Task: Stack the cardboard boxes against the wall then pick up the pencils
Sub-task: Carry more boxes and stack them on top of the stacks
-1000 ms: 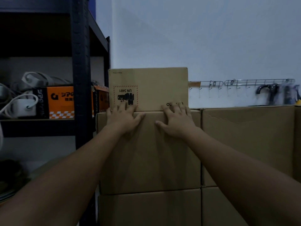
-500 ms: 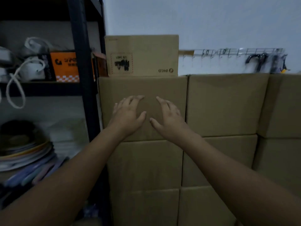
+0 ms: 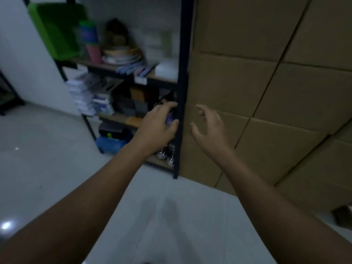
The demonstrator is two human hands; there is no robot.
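"Grip status, both hands?"

"Left hand (image 3: 158,128) and right hand (image 3: 209,128) are both released, fingers loosely spread, nothing held. Left hangs in front of the black shelf post (image 3: 182,73); contact cannot be confirmed. Right hangs in front of the cardboard boxes (image 3: 266,96), with no contact evident."

"Position of the boxes?"

"Stacked in rows, several courses high, from the floor (image 3: 47,159) up, just beside the shelf post. The wall behind them is hidden, so contact with it is judged, not seen."

"Progress?"

"Stacking appears finished, in my judgement: no loose box shows. Pencils are not located in this view; the shelf contents are blurred. A dark object (image 3: 342,216) at lower right is unidentifiable. The second step is wholly outstanding."
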